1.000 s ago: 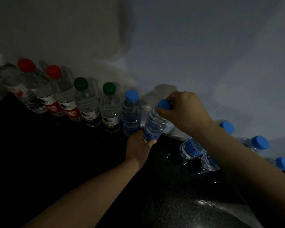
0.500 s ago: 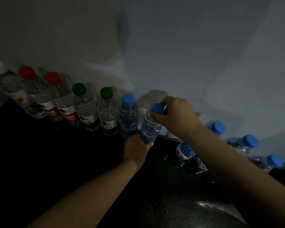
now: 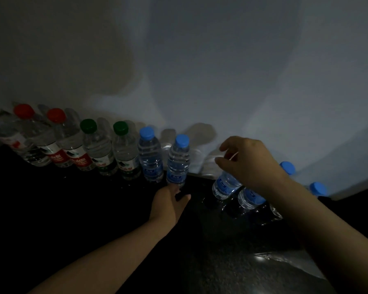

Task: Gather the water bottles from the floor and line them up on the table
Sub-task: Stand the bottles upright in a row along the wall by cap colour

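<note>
Head view, dim light. A row of bottles [image 3: 106, 151] stands upright on the dark worktop [image 3: 72, 219] along the wall [image 3: 221, 71]. From the left, the caps are a pale one, two red, two green and two blue.

The last blue-capped bottle [image 3: 177, 162] stands at the right end of the row, just beside the other blue-capped one. The left hand [image 3: 170, 200] reaches to its foot. The fingertips touch the base and the thumb is spread to the right. In the dark I cannot tell whether this grip closes round the bottle or only rests against it.

The right hand [image 3: 249, 164] hovers free to the right. Its grip is loose, with thumb and forefinger apart, and it has hold of nothing. Under it the lying bottles [image 3: 225, 185], also blue-capped, rest on their sides on the worktop, close together.
</note>
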`<state>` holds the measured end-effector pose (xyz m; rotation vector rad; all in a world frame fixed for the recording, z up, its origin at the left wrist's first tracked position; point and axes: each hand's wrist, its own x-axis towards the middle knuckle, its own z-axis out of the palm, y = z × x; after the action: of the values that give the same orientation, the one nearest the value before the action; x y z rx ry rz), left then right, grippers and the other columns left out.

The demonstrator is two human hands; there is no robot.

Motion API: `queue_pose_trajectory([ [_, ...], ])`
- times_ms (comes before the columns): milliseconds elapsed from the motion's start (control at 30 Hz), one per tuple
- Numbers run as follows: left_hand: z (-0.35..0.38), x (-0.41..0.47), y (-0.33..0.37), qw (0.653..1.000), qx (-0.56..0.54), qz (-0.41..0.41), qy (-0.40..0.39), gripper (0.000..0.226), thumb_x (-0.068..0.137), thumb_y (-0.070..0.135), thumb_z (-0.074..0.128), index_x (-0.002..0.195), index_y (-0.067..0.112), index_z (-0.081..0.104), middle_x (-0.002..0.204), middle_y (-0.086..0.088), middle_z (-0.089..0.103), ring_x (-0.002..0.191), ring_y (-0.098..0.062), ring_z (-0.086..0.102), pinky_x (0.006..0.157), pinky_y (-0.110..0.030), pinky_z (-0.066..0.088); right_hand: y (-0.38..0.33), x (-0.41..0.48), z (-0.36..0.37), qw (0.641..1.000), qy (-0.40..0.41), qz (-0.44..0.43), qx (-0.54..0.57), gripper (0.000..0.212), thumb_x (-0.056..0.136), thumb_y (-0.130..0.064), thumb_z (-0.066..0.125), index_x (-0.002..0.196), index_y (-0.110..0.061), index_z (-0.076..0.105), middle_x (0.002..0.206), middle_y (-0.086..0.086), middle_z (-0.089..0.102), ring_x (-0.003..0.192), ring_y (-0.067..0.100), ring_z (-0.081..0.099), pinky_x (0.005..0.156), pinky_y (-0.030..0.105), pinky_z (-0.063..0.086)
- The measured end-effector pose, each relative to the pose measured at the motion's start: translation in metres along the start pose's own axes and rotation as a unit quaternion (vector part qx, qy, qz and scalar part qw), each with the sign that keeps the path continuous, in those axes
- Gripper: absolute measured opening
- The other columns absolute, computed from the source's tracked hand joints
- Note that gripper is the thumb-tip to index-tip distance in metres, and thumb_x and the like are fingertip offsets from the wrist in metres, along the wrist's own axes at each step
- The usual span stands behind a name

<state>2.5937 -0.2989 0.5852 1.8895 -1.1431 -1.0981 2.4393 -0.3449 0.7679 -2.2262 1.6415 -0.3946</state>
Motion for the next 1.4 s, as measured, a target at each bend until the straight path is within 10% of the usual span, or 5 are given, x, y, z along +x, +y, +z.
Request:
queue_pose_trajectory([
  [300, 0.023, -0.019, 0.017, 0.995, 0.01, 0.053, -0.09, 0.055, 0.077, 0.031, 0.077, 0.123, 0.01, 0.057, 0.117, -0.002, 0.062, 0.106, -0.013, 0.059, 0.097, -0.032, 0.049, 0.041, -0.034, -0.026, 0.998, 0.05, 0.021, -0.023, 0.02, 0.087, -0.025, 0.066, 0.106, -0.018, 0.064, 0.094, -0.005, 0.062, 0.074, 0.002, 0.056, 0.062, 0.012, 0.041],
  [500, 0.045, -0.015, 0.023, 0.996, 0.0, 0.055, -0.077, 0.049, 0.08, 0.02, 0.074, 0.124, 0.006, 0.056, 0.119, -0.008, 0.061, 0.106, -0.016, 0.057, 0.096, -0.031, 0.048, 0.049, -0.023, -0.022, 0.997, 0.04, 0.034, -0.049, 0.033, 0.086, -0.025, 0.066, 0.116, -0.013, 0.06, 0.11, 0.007, 0.062, 0.088, 0.021, 0.062, 0.08, 0.038, 0.054],
  [833, 0.07, -0.004, 0.029, 0.994, 0.026, 0.049, -0.098, 0.073, 0.076, 0.028, 0.078, 0.139, 0.012, 0.044, 0.137, -0.005, 0.051, 0.12, -0.019, 0.052, 0.101, -0.031, 0.044, 0.057, 0.001, -0.009, 0.993, 0.019, 0.035, -0.108, 0.039, 0.089, -0.03, 0.062, 0.121, -0.007, 0.057, 0.111, 0.013, 0.059, 0.094, 0.027, 0.058, 0.078, 0.031, 0.047],
  [1400, 0.092, 0.014, 0.039, 0.991, 0.037, 0.106, -0.074, 0.044, 0.076, 0.026, 0.076, 0.114, 0.022, 0.056, 0.109, 0.011, 0.051, 0.1, -0.005, 0.05, 0.086, -0.021, 0.039, 0.067, 0.014, -0.007, 0.99, -0.032, 0.035, -0.131, 0.03, 0.092, -0.032, 0.057, 0.102, -0.004, 0.061, 0.096, 0.013, 0.062, 0.084, 0.025, 0.057, 0.071, 0.031, 0.046],
])
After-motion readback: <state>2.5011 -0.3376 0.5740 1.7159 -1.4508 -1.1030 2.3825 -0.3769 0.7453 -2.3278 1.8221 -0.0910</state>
